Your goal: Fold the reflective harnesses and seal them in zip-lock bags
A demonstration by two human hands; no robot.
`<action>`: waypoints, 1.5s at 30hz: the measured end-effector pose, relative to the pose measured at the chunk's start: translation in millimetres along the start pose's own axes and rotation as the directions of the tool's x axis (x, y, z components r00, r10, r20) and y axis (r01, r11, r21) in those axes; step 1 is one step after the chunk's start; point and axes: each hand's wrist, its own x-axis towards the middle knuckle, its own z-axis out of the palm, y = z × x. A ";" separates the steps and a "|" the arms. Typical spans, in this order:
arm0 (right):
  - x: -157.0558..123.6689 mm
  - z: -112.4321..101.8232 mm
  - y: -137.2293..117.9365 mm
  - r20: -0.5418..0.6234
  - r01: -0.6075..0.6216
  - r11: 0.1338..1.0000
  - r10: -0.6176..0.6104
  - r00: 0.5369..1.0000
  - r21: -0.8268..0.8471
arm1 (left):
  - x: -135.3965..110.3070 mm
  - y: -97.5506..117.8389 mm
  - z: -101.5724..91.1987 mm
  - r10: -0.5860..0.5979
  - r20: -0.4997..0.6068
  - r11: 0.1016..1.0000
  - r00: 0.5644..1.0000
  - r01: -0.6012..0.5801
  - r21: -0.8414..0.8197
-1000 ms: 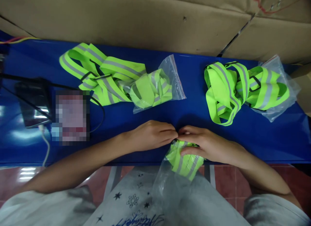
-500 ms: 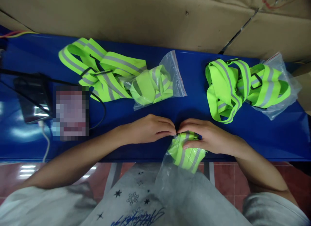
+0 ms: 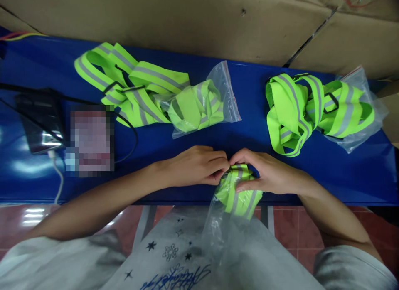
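Observation:
My left hand (image 3: 196, 167) and my right hand (image 3: 264, 171) meet at the near edge of the blue table (image 3: 193, 144). Both are closed on a folded neon-green reflective strap (image 3: 238, 194) with grey stripes. The strap sits in the mouth of a clear plastic bag (image 3: 224, 232) that hangs down over my lap. My left fingers pinch the bag's rim beside the strap. My right fingers wrap over the strap's top.
A loose strap pile (image 3: 131, 88) and a bagged strap (image 3: 199, 105) lie at the back left. Another loose strap (image 3: 288, 111) and bagged strap (image 3: 349, 107) lie at the right. A phone (image 3: 39, 124) with cables sits far left. Cardboard (image 3: 187, 24) lines the back.
Both hands have shifted slightly away from me along the table edge with the strap and bag. The grip has stayed the same.

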 end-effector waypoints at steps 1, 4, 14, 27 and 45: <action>-0.3 0.7 -1.1 0.005 -0.006 1.000 0.006 1.000 0.024 | 0.0 0.2 -0.7 -0.004 0.003 1.000 1.000 0.004 -0.004; -1.3 1.8 -4.1 0.035 -0.005 0.996 0.002 0.999 0.094 | 0.4 2.1 -1.5 -0.007 0.018 1.000 1.000 0.007 -0.008; -0.1 1.8 -7.0 0.107 -0.039 0.986 0.021 0.994 0.165 | 0.4 11.0 -3.0 0.059 -0.010 0.998 0.998 -0.059 0.033; 3.8 -2.7 10.5 -0.433 0.123 0.934 0.036 0.901 0.335 | 4.2 5.5 -0.4 -0.578 0.055 0.424 0.814 0.358 -0.832; 6.3 8.8 -14.3 -0.686 0.011 0.981 -0.145 0.713 -0.195 | 33.0 7.8 9.5 -0.685 0.133 0.278 0.716 0.425 -0.861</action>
